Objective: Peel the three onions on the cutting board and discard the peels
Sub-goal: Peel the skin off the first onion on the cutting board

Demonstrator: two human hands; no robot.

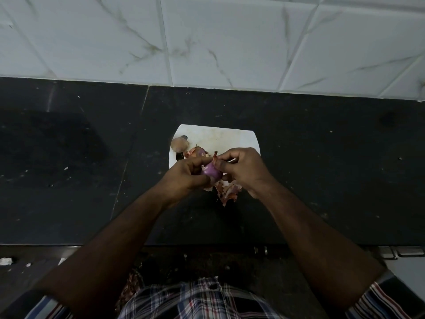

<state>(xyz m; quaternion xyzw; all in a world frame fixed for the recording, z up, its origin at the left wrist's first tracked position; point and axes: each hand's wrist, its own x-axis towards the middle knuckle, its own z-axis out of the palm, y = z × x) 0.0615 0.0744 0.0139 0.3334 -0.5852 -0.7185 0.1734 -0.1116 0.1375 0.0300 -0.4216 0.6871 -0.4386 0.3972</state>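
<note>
Between both hands (215, 168), half-peeled onion (212, 171).

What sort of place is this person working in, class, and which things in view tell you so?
Most likely a home kitchen. A dark stone counter meets a marble-patterned tiled wall, and on a white cutting board both hands peel a purple onion, peels beside it.

black countertop (69, 180) | white marbled wall tiles (230, 42) | plaid shirt (195, 300)

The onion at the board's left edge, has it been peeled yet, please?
No, that onion still wears its dull brown outer skin on the cutting board.
</note>
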